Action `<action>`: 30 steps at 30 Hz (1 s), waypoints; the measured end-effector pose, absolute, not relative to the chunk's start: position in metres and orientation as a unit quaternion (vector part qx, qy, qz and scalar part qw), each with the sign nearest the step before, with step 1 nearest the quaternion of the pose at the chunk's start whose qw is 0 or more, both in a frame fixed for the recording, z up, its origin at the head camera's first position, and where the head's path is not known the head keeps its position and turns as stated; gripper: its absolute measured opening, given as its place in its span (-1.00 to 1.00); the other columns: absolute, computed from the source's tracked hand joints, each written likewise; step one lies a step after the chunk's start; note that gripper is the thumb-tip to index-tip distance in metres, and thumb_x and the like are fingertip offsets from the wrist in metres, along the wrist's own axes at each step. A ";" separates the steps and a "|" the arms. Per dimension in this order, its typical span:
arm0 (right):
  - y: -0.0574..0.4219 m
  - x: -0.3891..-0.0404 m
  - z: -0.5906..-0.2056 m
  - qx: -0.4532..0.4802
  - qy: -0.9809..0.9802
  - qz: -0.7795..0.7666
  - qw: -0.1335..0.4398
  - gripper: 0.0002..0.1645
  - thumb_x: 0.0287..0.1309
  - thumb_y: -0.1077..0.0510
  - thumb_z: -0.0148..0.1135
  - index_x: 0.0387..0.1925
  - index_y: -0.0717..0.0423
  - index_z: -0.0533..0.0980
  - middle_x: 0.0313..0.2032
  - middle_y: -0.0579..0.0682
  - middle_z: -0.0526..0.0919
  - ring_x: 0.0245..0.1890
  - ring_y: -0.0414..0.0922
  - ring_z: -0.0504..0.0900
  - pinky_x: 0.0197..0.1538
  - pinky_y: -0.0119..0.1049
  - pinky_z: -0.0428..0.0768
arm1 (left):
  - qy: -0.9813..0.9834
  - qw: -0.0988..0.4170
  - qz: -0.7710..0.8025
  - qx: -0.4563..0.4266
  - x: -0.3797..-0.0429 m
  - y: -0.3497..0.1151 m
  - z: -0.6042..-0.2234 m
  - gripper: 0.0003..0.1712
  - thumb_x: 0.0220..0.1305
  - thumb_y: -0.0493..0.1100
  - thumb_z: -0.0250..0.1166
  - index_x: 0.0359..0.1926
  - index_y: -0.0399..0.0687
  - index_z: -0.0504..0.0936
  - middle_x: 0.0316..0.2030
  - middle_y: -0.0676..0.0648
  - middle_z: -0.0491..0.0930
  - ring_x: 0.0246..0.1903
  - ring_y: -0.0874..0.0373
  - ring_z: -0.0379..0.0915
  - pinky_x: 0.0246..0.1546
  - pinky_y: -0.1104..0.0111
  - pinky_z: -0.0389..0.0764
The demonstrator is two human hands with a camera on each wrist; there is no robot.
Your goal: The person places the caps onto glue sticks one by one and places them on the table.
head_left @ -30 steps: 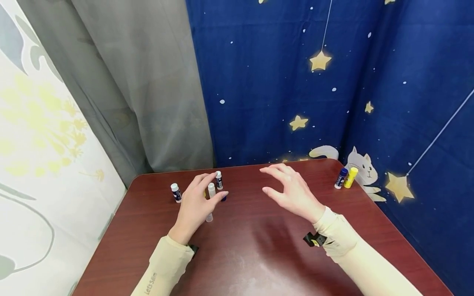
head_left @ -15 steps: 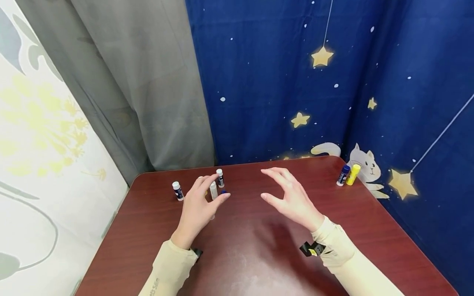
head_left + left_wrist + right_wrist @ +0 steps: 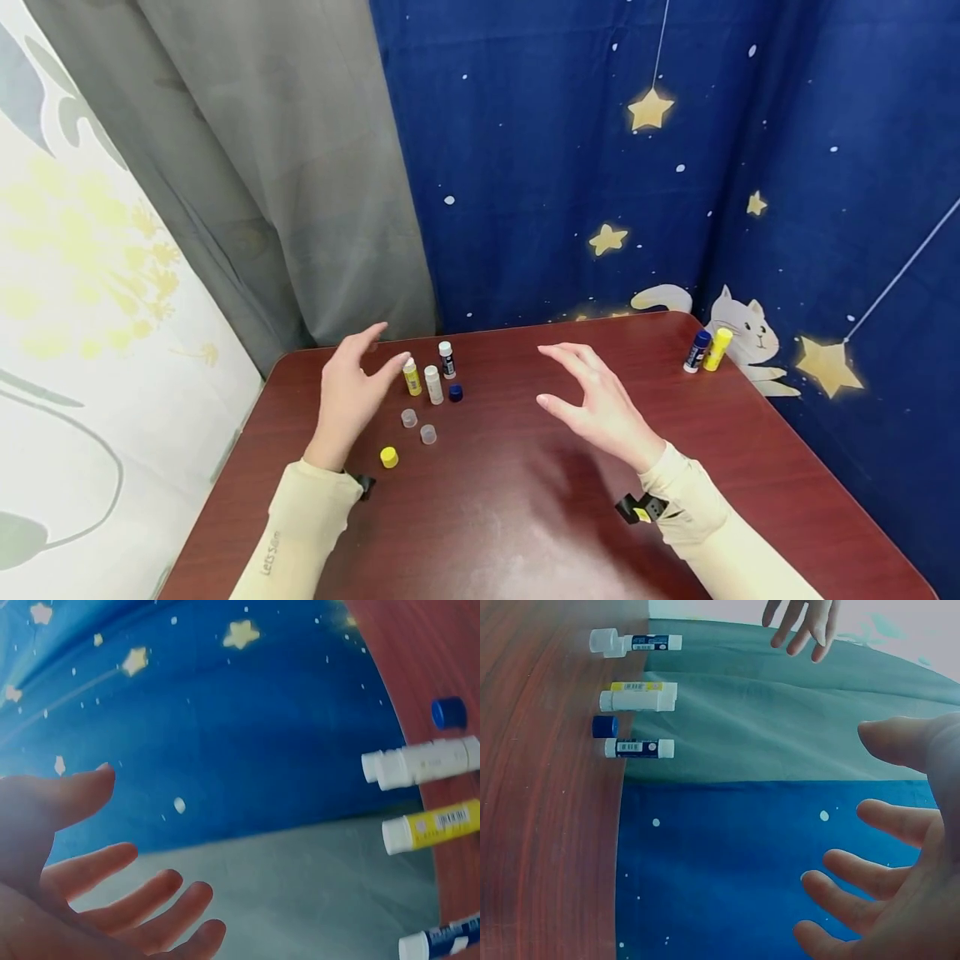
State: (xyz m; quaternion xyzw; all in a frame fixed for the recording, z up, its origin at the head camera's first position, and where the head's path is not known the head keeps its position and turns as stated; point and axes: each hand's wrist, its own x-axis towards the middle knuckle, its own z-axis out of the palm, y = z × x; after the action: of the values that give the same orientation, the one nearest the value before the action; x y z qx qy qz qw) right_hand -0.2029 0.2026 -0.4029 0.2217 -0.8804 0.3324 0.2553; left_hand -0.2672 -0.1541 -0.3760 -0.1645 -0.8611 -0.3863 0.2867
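Note:
My left hand [image 3: 347,400] hovers over the left of the table, fingers spread and holding nothing. Just right of its thumb stand an uncapped yellow glue stick [image 3: 412,379], a white glue stick [image 3: 433,386] and a navy glue stick [image 3: 447,360]. Another navy glue stick [image 3: 457,937] shows in the left wrist view; in the head view the left hand hides it. Loose caps lie nearer: a blue cap [image 3: 456,392], two clear caps [image 3: 428,434] and a yellow cap [image 3: 388,457]. Raised over the table's right half, my right hand [image 3: 603,408] is relaxed, with nothing in its grasp.
At the far right corner of the brown table [image 3: 495,500], a capped navy glue stick [image 3: 697,351] and a capped yellow glue stick [image 3: 717,349] stand side by side. Grey curtain [image 3: 330,208] and blue star-patterned curtain [image 3: 540,167] hang behind the back edge.
My left hand has moved left, uncovering the yellow glue stick and the caps while covering the leftmost navy one. The right hand has barely shifted.

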 end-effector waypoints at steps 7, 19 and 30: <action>0.205 -0.201 -0.410 0.213 -0.885 0.337 0.242 -0.20 0.16 -0.16 0.44 0.40 -0.34 0.36 0.28 -0.16 0.40 0.28 -0.16 0.40 0.26 0.01 0.44 | -0.868 0.269 -0.400 -0.116 -0.292 -0.184 -0.386 -0.32 0.26 0.12 0.42 0.34 0.01 0.52 0.08 -0.17 0.55 0.09 -0.11 0.46 0.06 -0.06 0.47; 0.207 -0.198 -0.421 0.203 -0.892 0.338 0.222 -0.21 0.16 -0.16 0.44 0.40 -0.33 0.36 0.27 -0.15 0.40 0.27 -0.15 0.40 0.26 0.00 0.43 | -0.890 0.232 -0.387 -0.064 -0.331 -0.213 -0.420 -0.31 0.33 0.04 0.36 0.39 -0.11 0.44 0.16 -0.28 0.52 0.14 -0.20 0.43 0.14 -0.11 0.42; 0.207 -0.197 -0.431 0.200 -0.901 0.327 0.205 -0.20 0.15 -0.18 0.44 0.40 -0.32 0.36 0.29 -0.11 0.39 0.28 -0.10 0.41 0.25 0.05 0.45 | -0.893 0.182 -0.410 -0.022 -0.353 -0.225 -0.456 -0.26 0.29 0.08 0.40 0.39 -0.12 0.43 0.17 -0.32 0.52 0.11 -0.21 0.48 0.12 -0.06 0.48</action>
State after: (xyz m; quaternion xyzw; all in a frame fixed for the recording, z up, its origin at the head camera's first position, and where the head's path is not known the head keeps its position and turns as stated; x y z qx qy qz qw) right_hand -0.1967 0.2071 -0.4305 0.1997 -0.9007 0.3269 0.2051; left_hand -0.3534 -0.2252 -0.4558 -0.0218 -0.8934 -0.4101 0.1822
